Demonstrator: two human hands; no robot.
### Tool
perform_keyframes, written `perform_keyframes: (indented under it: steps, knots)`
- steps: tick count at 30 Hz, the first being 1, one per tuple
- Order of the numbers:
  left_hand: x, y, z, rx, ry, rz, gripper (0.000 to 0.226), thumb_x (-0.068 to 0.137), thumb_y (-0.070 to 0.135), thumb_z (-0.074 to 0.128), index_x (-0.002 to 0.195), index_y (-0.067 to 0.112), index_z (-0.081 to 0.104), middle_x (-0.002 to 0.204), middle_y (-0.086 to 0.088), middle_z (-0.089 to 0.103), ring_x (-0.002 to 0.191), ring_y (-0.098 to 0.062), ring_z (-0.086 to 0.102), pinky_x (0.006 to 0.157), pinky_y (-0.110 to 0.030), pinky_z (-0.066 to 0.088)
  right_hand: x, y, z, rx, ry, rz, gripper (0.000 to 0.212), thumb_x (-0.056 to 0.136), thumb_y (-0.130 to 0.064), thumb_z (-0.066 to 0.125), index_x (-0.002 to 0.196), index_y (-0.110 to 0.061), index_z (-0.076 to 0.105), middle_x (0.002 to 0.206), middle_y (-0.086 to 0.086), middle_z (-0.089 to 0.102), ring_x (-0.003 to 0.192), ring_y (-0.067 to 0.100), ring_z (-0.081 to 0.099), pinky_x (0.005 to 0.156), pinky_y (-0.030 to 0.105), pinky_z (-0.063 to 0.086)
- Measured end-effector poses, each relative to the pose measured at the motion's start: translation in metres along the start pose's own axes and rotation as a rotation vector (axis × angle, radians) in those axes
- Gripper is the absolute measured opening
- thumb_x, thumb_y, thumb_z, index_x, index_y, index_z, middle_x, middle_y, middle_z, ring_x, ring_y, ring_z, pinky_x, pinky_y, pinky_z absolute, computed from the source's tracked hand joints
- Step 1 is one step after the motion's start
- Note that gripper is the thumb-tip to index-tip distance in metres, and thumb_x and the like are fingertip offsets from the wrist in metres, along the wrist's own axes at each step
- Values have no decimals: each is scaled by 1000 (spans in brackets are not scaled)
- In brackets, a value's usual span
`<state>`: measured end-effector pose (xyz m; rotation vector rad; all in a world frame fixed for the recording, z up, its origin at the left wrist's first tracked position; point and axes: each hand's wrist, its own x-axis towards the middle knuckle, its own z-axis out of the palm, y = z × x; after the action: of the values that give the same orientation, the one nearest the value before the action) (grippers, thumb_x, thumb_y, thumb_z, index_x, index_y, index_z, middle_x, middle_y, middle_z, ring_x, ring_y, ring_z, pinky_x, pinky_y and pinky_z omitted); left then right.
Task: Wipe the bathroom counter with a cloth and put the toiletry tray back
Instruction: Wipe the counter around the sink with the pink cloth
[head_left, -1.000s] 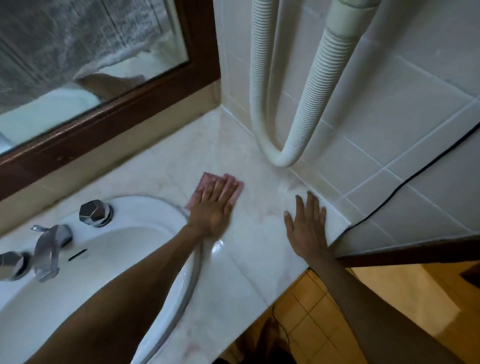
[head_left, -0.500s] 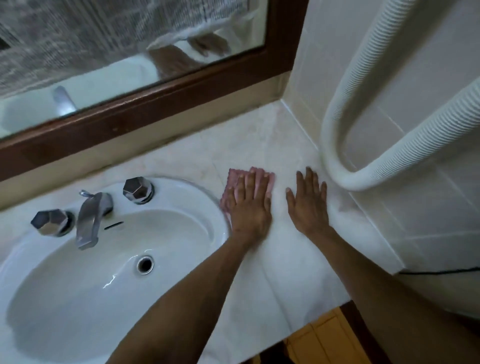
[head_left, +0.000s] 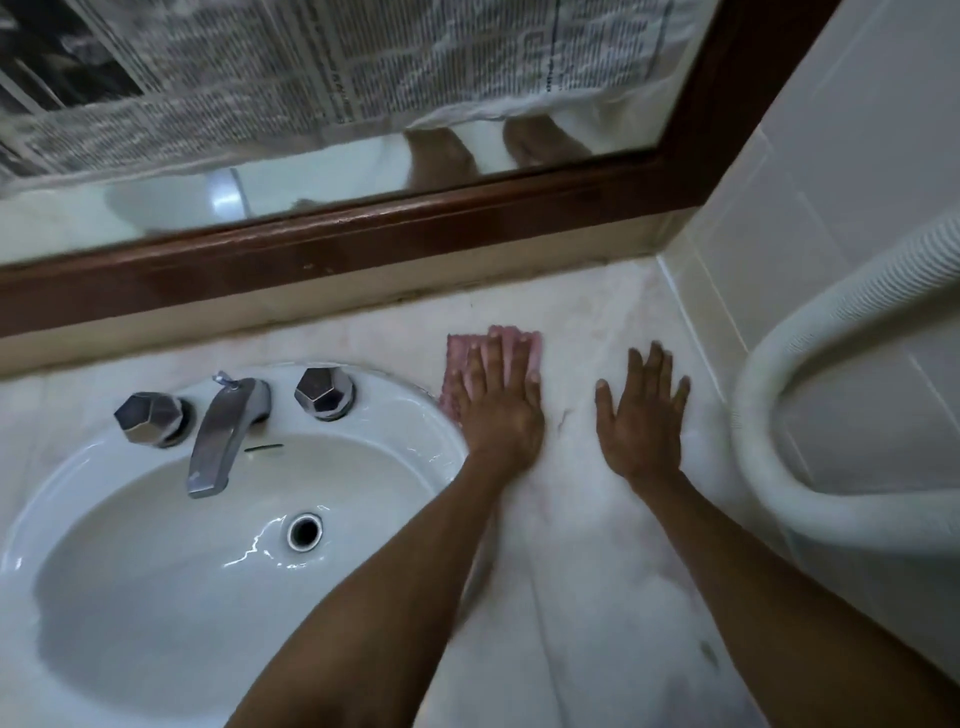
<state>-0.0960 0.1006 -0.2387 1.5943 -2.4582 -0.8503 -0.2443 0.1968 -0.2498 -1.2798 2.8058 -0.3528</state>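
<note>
A pink cloth (head_left: 460, 349) lies flat on the pale marble counter (head_left: 576, 519), just right of the sink. My left hand (head_left: 498, 400) presses down on the cloth with its fingers spread, covering most of it. My right hand (head_left: 644, 415) rests flat on the bare counter a short way to the right, fingers apart, holding nothing. No toiletry tray is in view.
A white oval sink (head_left: 78, 519) with a chrome tap (head_left: 223, 431) and two faceted knobs fills the left. A wood-framed mirror (head_left: 363, 249) runs along the back. A white corrugated hose (head_left: 810, 499) loops against the tiled wall at right.
My left hand has pushed the cloth toward the back of the counter, beside the sink rim. My right hand stays flat on the counter. The view has swung left, bringing in the whole sink.
</note>
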Motion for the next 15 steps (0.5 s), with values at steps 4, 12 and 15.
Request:
perform_keyframes:
  steps: [4,12,15]
  knots:
    - [66,-40,-34,138,42,-44,61,108,53,8,165,37,-8,175,3,-9,162,-29,-9,128,-59,-7,0,0,-1,-17,48,9,60,102,-45,34,149,-8,35,162,18,25,151,32,20,122,54,13]
    - [10,9,-8,41,106,-55,63,111,49,15,165,33,-12,174,3,-19,161,-26,-17,128,-54,-9,-2,-1,-2,-63,116,22,58,102,-45,35,147,-9,39,161,17,28,150,32,24,122,52,15]
    - [5,-5,1,86,38,66,61,110,51,11,163,37,-14,173,8,-21,160,-22,-20,129,-55,-8,-3,-2,0,-89,131,25,58,102,-45,34,147,-9,40,161,17,28,150,31,25,122,51,16]
